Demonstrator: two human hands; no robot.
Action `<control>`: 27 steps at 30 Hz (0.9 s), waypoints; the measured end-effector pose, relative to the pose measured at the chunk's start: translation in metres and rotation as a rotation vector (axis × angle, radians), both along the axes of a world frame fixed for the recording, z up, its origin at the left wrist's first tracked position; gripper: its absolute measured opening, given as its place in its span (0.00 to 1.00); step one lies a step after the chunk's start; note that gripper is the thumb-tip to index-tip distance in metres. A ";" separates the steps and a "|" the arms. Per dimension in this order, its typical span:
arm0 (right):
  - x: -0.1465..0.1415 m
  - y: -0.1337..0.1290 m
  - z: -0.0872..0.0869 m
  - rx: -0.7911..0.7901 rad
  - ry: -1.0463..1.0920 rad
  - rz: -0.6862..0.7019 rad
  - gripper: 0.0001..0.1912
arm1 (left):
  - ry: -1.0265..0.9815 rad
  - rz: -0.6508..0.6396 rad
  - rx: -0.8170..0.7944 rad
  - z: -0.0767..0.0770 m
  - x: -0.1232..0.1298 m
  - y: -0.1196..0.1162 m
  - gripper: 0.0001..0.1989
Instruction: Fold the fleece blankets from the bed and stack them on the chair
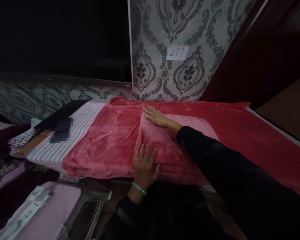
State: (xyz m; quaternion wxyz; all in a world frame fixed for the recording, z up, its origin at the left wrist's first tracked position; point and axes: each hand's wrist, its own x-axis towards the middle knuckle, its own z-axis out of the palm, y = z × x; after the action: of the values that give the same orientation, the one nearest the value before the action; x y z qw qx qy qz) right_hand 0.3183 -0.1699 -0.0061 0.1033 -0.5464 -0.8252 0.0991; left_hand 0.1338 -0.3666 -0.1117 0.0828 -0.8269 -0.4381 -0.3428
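A red plush blanket (pixel 102 143) lies spread over a long, narrow surface, with a folded part in the middle showing a lighter pink area (pixel 195 121). My left hand (pixel 145 166), with a pale green bangle at the wrist, rests flat on the near edge of the fold, fingers spread. Farther back, my right hand (pixel 155 115) lies flat at the far corner of the same fold, its fingers stretched out. Neither hand grasps the cloth. Small creases run through the plush just left of the fold.
A striped cloth (pixel 87 116) sticks out under the blanket's left end, with a blurred dark object (pixel 62 130) on it. Behind are a television (pixel 60 40) and a patterned wall with a paper (pixel 177 52) marked 277. At lower left, a power strip (pixel 27 213) sits on a pink stool (pixel 62 196).
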 end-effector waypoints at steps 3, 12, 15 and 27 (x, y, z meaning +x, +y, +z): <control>0.031 -0.052 0.004 0.063 -0.016 0.072 0.34 | 0.033 0.002 -0.045 0.004 0.000 0.000 0.29; 0.095 -0.208 -0.024 0.177 -0.051 -0.207 0.32 | 0.098 0.009 -0.092 0.056 0.006 -0.001 0.24; 0.091 -0.214 -0.036 0.201 -0.081 -0.308 0.30 | 0.166 -0.052 -0.102 0.074 0.035 0.005 0.24; 0.069 -0.212 -0.052 0.123 -0.142 -0.360 0.29 | 0.351 -0.079 -0.183 0.046 0.076 0.017 0.27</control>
State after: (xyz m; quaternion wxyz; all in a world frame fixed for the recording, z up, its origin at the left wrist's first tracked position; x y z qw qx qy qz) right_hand 0.3875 -0.3819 -0.0581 0.0942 -0.6835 -0.7238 -0.0100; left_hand 0.2103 -0.3491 -0.0657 0.0689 -0.8946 -0.4134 -0.1553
